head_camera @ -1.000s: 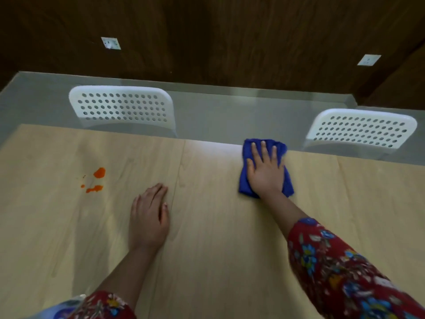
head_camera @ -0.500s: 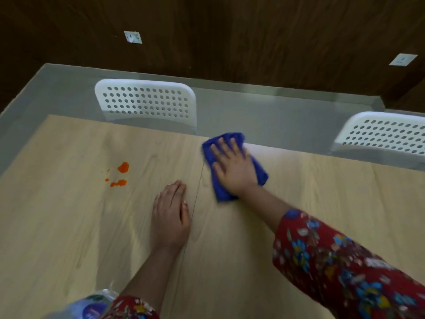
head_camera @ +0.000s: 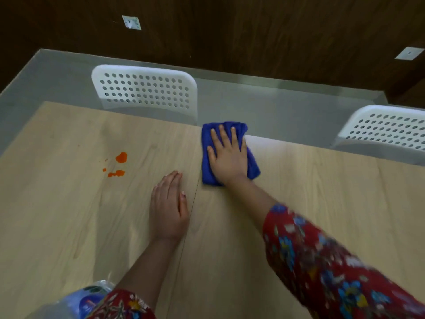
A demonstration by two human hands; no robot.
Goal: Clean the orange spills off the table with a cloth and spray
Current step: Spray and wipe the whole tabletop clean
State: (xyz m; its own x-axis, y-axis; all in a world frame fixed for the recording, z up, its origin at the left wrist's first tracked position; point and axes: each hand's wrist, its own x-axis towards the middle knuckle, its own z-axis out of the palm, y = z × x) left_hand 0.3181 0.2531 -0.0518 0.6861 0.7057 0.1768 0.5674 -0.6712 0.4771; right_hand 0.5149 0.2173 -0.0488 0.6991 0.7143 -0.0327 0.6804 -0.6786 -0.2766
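Lying folded, blue cloth [head_camera: 230, 153] underhand.

Across from me the wall [head_camera: 230, 31] is dark brown wood panelling, with one pale socket plate [head_camera: 131, 22] set in it toward the left and another [head_camera: 409, 53] far right. Below it runs a grey floor [head_camera: 264, 104], a lighter strip where it meets the wall. Two white plastic chairs with perforated backs stand at the far edge of my light wood-grain table [head_camera: 69, 226]: one [head_camera: 145, 88] left of centre, the other [head_camera: 386, 127] at the right edge.
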